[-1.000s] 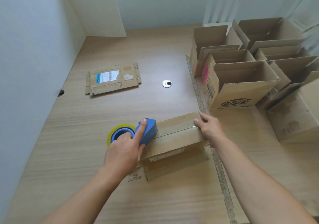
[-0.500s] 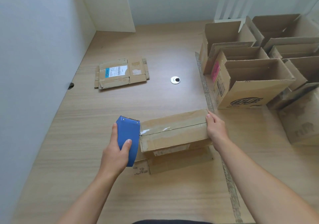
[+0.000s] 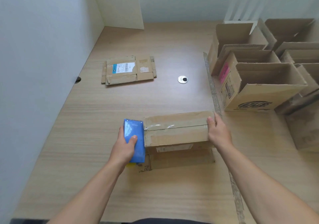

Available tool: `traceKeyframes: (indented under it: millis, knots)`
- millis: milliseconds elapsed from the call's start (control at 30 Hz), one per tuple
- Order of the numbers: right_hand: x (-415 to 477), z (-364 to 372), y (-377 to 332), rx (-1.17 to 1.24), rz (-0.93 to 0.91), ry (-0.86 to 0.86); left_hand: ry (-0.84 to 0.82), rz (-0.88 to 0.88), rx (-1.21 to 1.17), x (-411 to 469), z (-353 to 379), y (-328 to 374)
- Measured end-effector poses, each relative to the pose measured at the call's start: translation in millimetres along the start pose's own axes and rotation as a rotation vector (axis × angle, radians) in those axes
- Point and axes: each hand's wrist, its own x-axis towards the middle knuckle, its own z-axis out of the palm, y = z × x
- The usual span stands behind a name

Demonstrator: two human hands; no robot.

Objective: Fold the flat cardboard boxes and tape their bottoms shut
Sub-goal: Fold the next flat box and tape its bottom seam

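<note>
Tape roll mostly hidden under blue dispenser.

Upturned box, taped bottom seam

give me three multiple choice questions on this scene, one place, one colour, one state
1. Where is the flat box? A on the table beyond the taped box; B on the floor; C leaning on the wall.
2. What colour is the tape dispenser? A red; B blue; C green.
3. What is the left hand doing? A lying flat; B gripping the tape dispenser; C pointing.
Answers: 1 A, it lies flat on the far tabletop; 2 B, its body is blue; 3 B, the hand wraps round it.
</note>
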Motion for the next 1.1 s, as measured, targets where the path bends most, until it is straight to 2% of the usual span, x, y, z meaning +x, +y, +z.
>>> traceKeyframes:
  millis: [67, 133, 233, 367, 467, 533, 767, 867, 1000, 1100]
  knots:
    - [0, 0, -1, -0.022, -0.008, 0.000, -0.001, 0.019, 0.134, 1, -3, 2]
    - [0, -1, -2, -0.049, -0.010, -0.005, 0.065, 0.059, 0.306, 1, -10, 5]
    - [-4, 0, -8, -0.057, 0.000, 0.004, 0.183, 0.213, 0.435, -8, -23, 15]
    - [-16, 8, -15, -0.045, 0.019, 0.025, 0.157, 0.534, 0.889, -26, -32, 27]
    - [-20, 8, -18, -0.060, 0.041, 0.026, 0.119, 0.601, 1.143, -30, -24, 36]
    - [-21, 7, -19, -0.055, 0.033, 0.028, 0.109, 0.575, 1.159, -32, -18, 38]
    - [-22, 7, -16, -0.051, 0.019, 0.032, 0.242, 0.519, 1.111, -26, -29, 32]
    - [-21, 10, -17, -0.027, 0.008, 0.039, 0.236, 0.554, 1.143, -29, -31, 36]
    - [-19, 11, -17, -0.017, 0.014, 0.047, 0.225, 0.702, 1.097, -38, -14, 43]
    - [-20, 11, -16, -0.025, 0.023, 0.046, 0.154, 0.634, 1.149, -40, 4, 39]
